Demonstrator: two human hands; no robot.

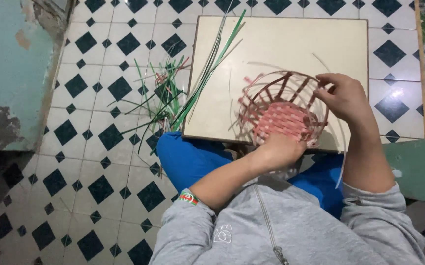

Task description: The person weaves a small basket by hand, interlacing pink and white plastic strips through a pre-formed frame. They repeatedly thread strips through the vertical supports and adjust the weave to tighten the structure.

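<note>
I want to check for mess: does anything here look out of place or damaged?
Yes. Loose green strips lie scattered over the tiled floor beside the cream board. The teal wall has peeling paint.

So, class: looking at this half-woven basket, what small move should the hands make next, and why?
Probably pull the pale strip snug around the rim: the right hand pinches it at the basket edge, the left hand steadies the near side, and upright strips are unwoven.

soft, even indoor light, fairly bright on the cream board point(281, 44), with no hard glare. faint shadows sit under the woven basket point(283, 110). dimmer toward eight o'clock. the picture is slightly soft overall, tile lines bowing at the edges.
</note>
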